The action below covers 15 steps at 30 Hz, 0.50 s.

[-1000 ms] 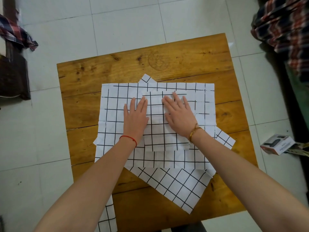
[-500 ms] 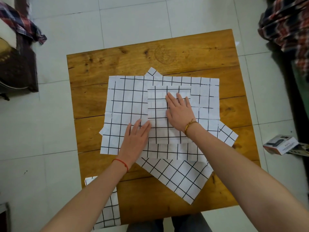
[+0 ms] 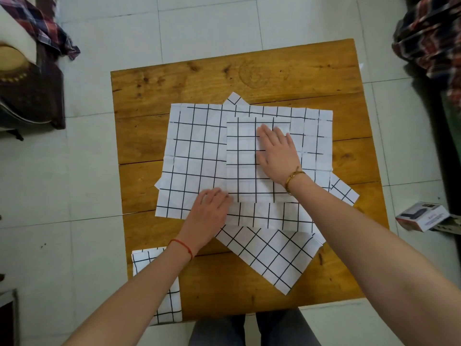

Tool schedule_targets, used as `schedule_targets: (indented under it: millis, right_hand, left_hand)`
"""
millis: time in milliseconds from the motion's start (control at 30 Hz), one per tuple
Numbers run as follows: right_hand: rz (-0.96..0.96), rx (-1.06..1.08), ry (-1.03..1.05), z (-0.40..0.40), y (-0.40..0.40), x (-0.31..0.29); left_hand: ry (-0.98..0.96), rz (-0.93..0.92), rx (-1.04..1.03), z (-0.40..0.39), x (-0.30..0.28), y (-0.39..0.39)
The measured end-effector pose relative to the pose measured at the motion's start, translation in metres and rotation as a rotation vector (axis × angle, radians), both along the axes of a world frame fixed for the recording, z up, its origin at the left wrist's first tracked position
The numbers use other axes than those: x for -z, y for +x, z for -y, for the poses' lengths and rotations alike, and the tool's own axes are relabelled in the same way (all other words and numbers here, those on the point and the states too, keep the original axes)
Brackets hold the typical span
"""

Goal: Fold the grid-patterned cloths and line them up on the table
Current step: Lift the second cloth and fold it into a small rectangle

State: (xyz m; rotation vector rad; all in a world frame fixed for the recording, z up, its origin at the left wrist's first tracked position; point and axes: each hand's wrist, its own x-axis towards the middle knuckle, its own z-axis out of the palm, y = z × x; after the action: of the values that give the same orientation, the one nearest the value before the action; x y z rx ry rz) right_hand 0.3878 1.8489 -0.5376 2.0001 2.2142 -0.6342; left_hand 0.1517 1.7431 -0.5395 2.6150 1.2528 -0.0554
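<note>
2 hands are working a pile of grid-patterned cloths (image 3: 197, 156) lying on the wooden table (image 3: 249, 71). The right hand (image 3: 277, 153) is pressing flat, fingers straight, on the folded cloth (image 3: 242, 161) topping the pile. The left hand (image 3: 209, 208) is resting at that cloth's near-left corner, fingers bent; whether it is pinching the edge is unclear. Another folded cloth (image 3: 169, 305) is lying at the table's near-left corner.

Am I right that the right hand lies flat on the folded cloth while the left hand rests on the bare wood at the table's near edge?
Not quite. The head view shows the left hand on the spread grid cloth, fingers at the folded cloth's near-left corner, not on bare wood. The right hand does lie flat on the folded cloth.
</note>
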Motion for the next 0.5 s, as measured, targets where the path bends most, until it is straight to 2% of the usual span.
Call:
schedule_targets:
  millis: [67,133,300,400,500]
  right_hand:
    - [-0.09,0.15,0.184,0.002,0.007,-0.003]
    - [-0.089,0.333,0.276,0.006,0.018,-0.006]
    - [-0.268,0.87,0.075,0.027,0.043,-0.002]
    - [-0.353,1.007,-0.013,0.033,0.046,0.0]
    - [-0.427,1.061,-0.07,0.027,0.044,0.0]
  left_hand:
    - [-0.046,0.094,-0.157,-0.016,-0.007,0.01]
    - [-0.119,0.193,-0.36,-0.037,-0.011,0.021]
    - [-0.39,0.413,-0.823,-0.079,-0.009,0.047]
    - [-0.53,0.464,-0.99,-0.092,-0.006,0.057]
    - [-0.591,0.492,-1.09,-0.101,-0.005,0.063]
